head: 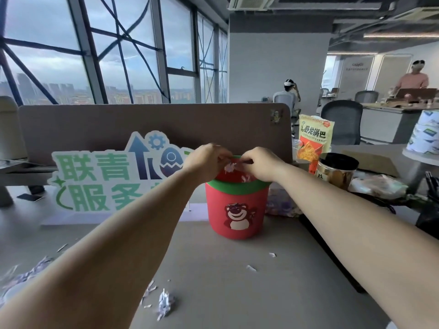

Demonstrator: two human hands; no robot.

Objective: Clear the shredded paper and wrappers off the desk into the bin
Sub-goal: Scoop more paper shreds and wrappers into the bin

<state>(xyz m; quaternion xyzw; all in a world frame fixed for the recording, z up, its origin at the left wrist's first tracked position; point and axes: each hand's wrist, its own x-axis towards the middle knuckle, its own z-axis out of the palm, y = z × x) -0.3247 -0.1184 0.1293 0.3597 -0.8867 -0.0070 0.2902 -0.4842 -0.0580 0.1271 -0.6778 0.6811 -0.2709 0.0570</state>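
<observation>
Head view: both hands are meeting over the mouth of the bin (237, 210).
Left hand (206, 160): fingers are curling in, pinching a pale clump of shredded paper (229, 166).
Right hand (258, 164): fingertips are pinching at the same clump.
Bin: red with a green rim, standing upright on the surface (213, 262).
Loose shreds (165, 302): lying on the near surface, well apart from the bin.

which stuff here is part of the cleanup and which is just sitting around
Part of the job:
red bin
shreds pinched by left hand and right hand over the bin
crumpled paper wad, loose scraps and shred pile on the desk

Just lying about:
snack bag
black-lidded jar
cut-out sign
tissue rolls
</observation>
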